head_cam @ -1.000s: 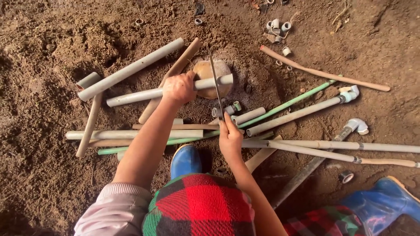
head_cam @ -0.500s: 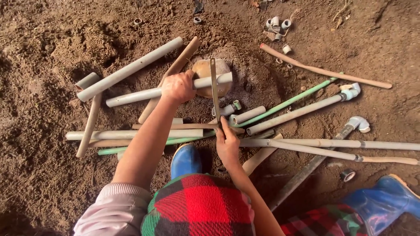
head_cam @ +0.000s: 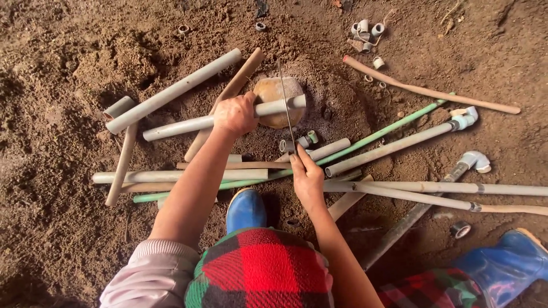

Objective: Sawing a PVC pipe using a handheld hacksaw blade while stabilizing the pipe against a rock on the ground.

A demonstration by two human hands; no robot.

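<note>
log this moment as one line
left hand: grips grey pipe on round stone | right hand: holds thin saw blade across pipe | ground: loose pipes, fittings

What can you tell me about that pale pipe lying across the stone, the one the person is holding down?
The grey plastic pipe is a long, dusty tube lying almost level over the dirt. Its open right end rests on a rounded brown stone. The left hand presses it down near that end, and a thin saw blade, held by the right hand, crosses it just beyond that hand.
</note>
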